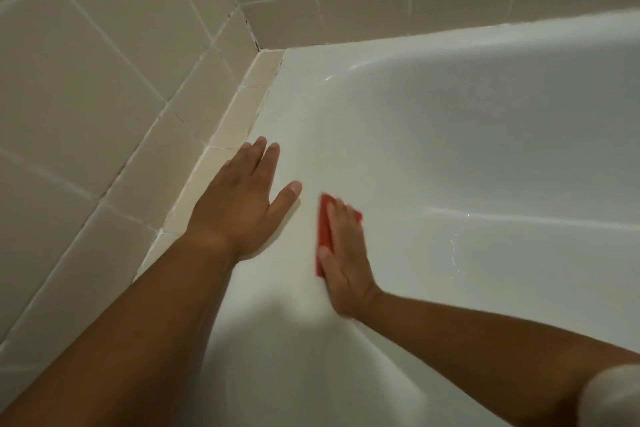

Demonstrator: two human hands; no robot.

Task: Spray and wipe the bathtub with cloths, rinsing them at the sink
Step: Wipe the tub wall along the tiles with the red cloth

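Upper left of frame: beige tiled wall (104,80), w/ a narrow tile ledge (239,121) running diag. toward the lower left, right against the tub edge. Left of centre: my left hand (242,208) lies flat on the rim of the white bathtub (467,149), palm down, fingers straight, thumb spread out to the right; it holds nothing. Just right of it, centre frame: red cloth (323,236), flat on the tub's inner slope. My right hand (346,253) presses it down w/ straight fingers, palm on top, no pinch; the hand's a bit blurred. Cloth shows along the hand's left side & past the fingertips. Further right: a few water drops (453,253) on the tub surface. Lower right corner: white blurred patch (613,395), can't tell what.
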